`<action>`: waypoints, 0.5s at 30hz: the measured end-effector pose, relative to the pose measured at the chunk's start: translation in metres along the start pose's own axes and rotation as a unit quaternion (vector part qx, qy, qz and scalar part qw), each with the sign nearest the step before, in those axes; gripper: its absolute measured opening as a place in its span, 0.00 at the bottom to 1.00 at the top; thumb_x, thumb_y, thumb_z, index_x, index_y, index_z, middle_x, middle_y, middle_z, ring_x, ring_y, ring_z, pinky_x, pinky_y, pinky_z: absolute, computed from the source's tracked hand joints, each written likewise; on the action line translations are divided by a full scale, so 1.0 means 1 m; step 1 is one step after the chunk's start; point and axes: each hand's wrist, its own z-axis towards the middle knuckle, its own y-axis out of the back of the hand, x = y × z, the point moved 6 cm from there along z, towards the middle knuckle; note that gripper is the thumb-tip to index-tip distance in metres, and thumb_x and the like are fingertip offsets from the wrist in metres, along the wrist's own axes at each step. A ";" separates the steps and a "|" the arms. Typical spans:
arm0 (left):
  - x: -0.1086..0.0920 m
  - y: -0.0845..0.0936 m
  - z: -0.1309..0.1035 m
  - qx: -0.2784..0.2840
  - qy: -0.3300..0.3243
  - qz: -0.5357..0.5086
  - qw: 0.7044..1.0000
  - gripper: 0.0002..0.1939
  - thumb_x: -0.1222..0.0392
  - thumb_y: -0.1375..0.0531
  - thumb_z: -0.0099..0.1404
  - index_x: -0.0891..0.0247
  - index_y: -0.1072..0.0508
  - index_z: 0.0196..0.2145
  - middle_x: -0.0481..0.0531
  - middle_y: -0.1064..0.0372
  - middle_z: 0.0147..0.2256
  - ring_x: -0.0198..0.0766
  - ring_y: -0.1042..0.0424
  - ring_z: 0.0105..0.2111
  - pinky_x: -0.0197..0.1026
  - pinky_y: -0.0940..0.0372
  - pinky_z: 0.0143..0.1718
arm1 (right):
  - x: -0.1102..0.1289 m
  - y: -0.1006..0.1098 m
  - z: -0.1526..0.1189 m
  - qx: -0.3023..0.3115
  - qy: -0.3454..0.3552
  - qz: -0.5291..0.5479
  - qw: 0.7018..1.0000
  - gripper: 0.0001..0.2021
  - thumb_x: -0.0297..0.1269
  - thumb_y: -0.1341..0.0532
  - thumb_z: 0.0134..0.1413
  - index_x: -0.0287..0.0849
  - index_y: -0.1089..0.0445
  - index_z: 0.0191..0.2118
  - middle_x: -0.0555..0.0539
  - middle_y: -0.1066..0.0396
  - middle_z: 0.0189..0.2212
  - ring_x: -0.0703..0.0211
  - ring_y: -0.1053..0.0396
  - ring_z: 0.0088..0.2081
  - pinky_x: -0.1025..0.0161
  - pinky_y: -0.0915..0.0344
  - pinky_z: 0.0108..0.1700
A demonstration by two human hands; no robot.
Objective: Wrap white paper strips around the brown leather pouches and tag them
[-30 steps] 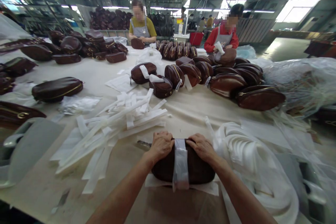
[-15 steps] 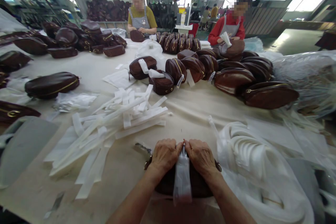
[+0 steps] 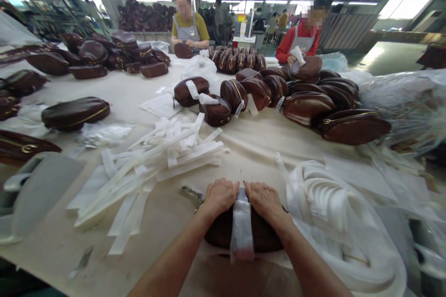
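A dark brown leather bag (image 3: 265, 235) lies at the table's near edge, in front of my body. Over its middle runs a whitish translucent strip (image 3: 241, 229), hanging down the near side. My left hand (image 3: 221, 197) grips the bag's far side just left of the strip, fingers curled over and partly hidden. On the other side of the strip, my right hand (image 3: 264, 198) holds the bag the same way. Between the two thumbs a narrow gap shows the strip's upper end. A metal chain or pull (image 3: 191, 192) sticks out beyond the bag's left end.
Loose white strips (image 3: 139, 190) are heaped to the left, and a large coil of white strip material (image 3: 334, 213) sits at right. More brown bags (image 3: 310, 106) stand across the table. A grey tape dispenser (image 3: 38, 195) is at far left. Two co-workers (image 3: 190, 28) handle bags opposite.
My thumbs have moved slightly apart, uncovering more of the strip's upper end. Both hands stay on the bag. The camera view has shifted a little.
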 end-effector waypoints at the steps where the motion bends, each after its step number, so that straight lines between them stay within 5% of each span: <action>1: 0.001 0.000 0.002 0.012 0.004 -0.001 1.000 0.25 0.51 0.61 0.71 0.66 0.27 0.38 0.62 0.28 0.39 0.46 0.29 0.44 0.44 0.37 0.44 | 0.001 0.002 -0.001 -0.006 -0.003 0.000 1.000 0.12 0.31 0.51 0.63 0.45 0.31 0.43 0.45 0.24 0.33 0.57 0.27 0.33 0.64 0.41 0.32; 7: -0.007 0.010 -0.021 0.051 -0.027 -0.010 0.998 0.28 0.51 0.63 0.71 0.64 0.26 0.36 0.61 0.27 0.38 0.46 0.28 0.40 0.42 0.37 0.39 | 0.013 0.018 -0.035 -0.081 -0.053 0.002 0.995 0.20 0.38 0.56 0.66 0.41 0.31 0.29 0.43 0.27 0.26 0.56 0.29 0.31 0.62 0.41 0.33; 11: -0.021 0.021 -0.083 0.071 -0.131 -0.040 0.988 0.24 0.45 0.56 0.70 0.60 0.27 0.32 0.52 0.27 0.36 0.40 0.30 0.39 0.39 0.39 0.43 | 0.028 0.043 -0.099 -0.269 -0.009 0.028 0.963 0.19 0.39 0.52 0.64 0.43 0.37 0.23 0.46 0.33 0.20 0.57 0.34 0.27 0.61 0.42 0.33; 13: -0.027 0.024 -0.119 0.058 -0.176 -0.060 0.981 0.19 0.41 0.44 0.62 0.60 0.29 0.36 0.51 0.29 0.37 0.42 0.32 0.39 0.38 0.39 0.40 | 0.035 0.055 -0.139 -0.362 0.041 0.061 0.929 0.14 0.37 0.49 0.63 0.43 0.36 0.26 0.46 0.32 0.23 0.57 0.34 0.29 0.60 0.41 0.36; 15: -0.032 0.021 -0.152 0.020 -0.195 -0.061 0.979 0.21 0.44 0.35 0.55 0.62 0.32 0.38 0.52 0.31 0.35 0.43 0.33 0.36 0.40 0.39 0.37 | 0.038 0.062 -0.172 -0.385 0.089 0.095 0.914 0.08 0.35 0.48 0.62 0.41 0.35 0.34 0.43 0.28 0.31 0.54 0.32 0.36 0.58 0.39 0.41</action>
